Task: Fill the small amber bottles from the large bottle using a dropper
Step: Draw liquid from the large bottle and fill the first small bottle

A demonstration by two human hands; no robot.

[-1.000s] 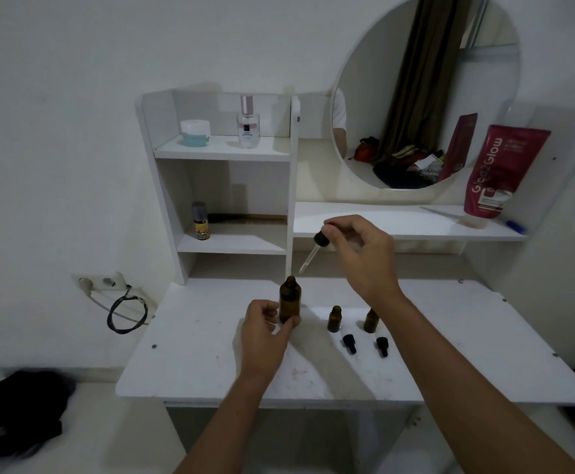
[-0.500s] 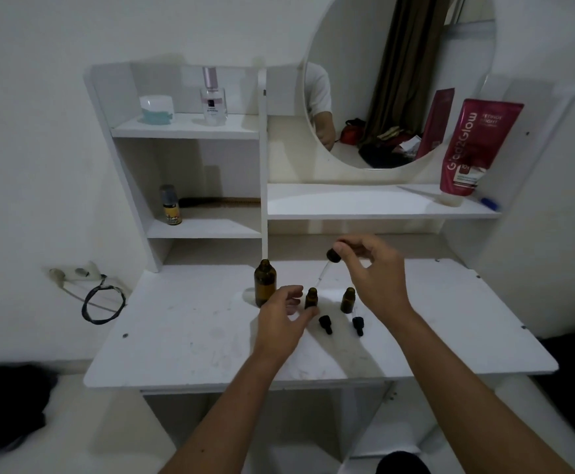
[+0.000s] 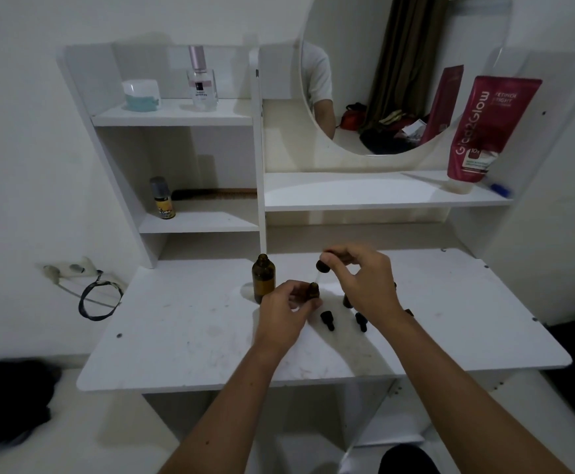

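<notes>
Two bare forearms reached forward from the bottom of the frame over the white desk. The left hand (image 3: pixel 284 307) was curled, its fingers and thumb gripping a small amber glass bottle (image 3: pixel 314 291). The right hand (image 3: pixel 364 285) was raised just above and beside it, wrist bent, with thumb and forefinger pinching the black rubber bulb of a glass dropper (image 3: pixel 322 267), the other fingers loosely spread.
</notes>
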